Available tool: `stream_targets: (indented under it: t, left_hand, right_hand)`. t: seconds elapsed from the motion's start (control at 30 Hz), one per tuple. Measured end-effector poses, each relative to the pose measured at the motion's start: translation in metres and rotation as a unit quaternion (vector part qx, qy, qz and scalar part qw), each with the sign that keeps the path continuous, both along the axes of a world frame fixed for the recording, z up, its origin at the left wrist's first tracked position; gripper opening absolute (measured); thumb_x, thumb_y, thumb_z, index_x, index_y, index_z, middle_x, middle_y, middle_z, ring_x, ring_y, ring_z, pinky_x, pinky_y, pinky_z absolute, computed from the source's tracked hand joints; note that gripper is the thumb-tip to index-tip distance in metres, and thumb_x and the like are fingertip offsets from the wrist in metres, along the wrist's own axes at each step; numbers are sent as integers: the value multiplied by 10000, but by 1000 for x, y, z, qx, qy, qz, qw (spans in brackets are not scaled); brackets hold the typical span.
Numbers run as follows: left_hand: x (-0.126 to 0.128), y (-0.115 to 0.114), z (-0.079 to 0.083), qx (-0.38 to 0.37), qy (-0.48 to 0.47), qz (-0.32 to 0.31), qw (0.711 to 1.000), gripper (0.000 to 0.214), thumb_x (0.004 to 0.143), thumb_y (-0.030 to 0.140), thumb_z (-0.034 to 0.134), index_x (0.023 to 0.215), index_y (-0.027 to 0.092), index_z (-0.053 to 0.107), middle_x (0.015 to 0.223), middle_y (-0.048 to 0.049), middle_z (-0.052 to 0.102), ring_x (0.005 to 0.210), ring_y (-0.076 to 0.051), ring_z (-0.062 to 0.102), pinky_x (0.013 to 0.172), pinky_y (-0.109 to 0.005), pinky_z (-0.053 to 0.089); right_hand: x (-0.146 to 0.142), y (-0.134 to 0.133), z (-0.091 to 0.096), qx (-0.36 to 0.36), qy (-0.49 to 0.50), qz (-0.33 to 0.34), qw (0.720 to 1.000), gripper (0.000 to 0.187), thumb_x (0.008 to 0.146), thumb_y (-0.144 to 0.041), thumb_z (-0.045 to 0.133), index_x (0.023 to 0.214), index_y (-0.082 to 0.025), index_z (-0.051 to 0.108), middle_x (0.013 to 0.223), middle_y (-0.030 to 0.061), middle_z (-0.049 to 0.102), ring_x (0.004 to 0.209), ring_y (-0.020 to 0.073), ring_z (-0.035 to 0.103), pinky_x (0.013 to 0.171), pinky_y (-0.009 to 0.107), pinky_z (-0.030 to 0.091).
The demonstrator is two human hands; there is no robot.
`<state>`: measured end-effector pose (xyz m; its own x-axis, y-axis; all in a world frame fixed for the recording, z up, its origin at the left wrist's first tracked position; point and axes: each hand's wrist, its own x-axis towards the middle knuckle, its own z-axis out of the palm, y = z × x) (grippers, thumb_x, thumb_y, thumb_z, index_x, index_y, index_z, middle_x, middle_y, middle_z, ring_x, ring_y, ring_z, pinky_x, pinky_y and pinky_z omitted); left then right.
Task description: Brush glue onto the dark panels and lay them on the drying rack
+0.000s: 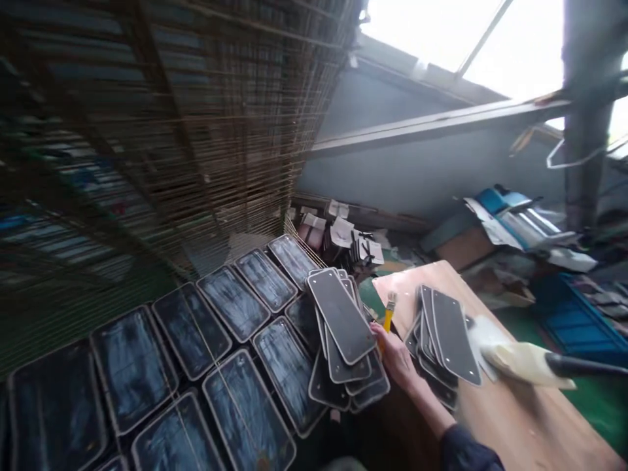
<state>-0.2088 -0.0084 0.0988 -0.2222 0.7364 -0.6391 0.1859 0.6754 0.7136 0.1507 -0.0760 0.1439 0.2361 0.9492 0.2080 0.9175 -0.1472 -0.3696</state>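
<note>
My right hand [400, 361] is closed around a brush [388, 319] with a yellow handle, its bristle end pointing up. Its fingertips come against the right edge of a fanned stack of dark grey panels [341, 317] with rounded corners and pale edges. Only a bit of my left hand [335, 415] shows under the stack, which it holds from below; most of its fingers are hidden. To the left, dark panels [248, 405] with streaky, shiny faces lie in rows on a wire rack [216, 362].
A second fanned stack of panels [449, 333] rests on the wooden table [520, 412] at right, beside a blurred cream object [520, 361] with a black bar. Tall wire racking [206, 118] rises at left. Bundles [366, 252] and blue crates [583, 320] stand behind.
</note>
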Motion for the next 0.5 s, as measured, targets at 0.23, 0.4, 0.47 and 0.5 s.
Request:
stream_targets:
  t: [0.23, 0.4, 0.47, 0.5]
  left_hand:
    - [100, -47, 12, -9, -211, -206, 956, 596, 511, 587, 754, 900, 157, 617, 662, -45, 658, 544, -183, 635, 435, -259, 481]
    - [178, -39, 6, 1, -163, -236, 958, 647, 493, 558, 767, 946, 145, 561, 612, -5, 635, 518, -187, 636, 409, -250, 478]
    - [191, -38, 1, -2, -131, -226, 965, 646, 471, 555, 772, 920, 153, 540, 584, 6, 627, 493, -190, 633, 399, -254, 482]
    - [195, -38, -1, -5, -112, -221, 969, 637, 463, 551, 776, 902, 159, 531, 574, 10, 625, 480, -189, 630, 392, -254, 482]
  right_hand:
    - [70, -113, 75, 3, 48, -133, 990, 376, 956, -310, 368, 1303, -267, 505, 1075, 79, 632, 878, 203, 645, 749, 307, 532]
    - [155, -218, 104, 106, 76, -367, 921, 406, 928, -481, 406, 1175, -212, 584, 945, 83, 670, 756, 212, 657, 644, 305, 536]
    - [194, -256, 97, 117, 72, -448, 883, 466, 910, -547, 400, 1118, -181, 599, 788, 72, 681, 671, 222, 660, 571, 305, 521]
    - [214, -272, 90, 113, 65, -474, 871, 496, 903, -575, 390, 1096, -170, 602, 733, 68, 679, 645, 228, 662, 547, 303, 510]
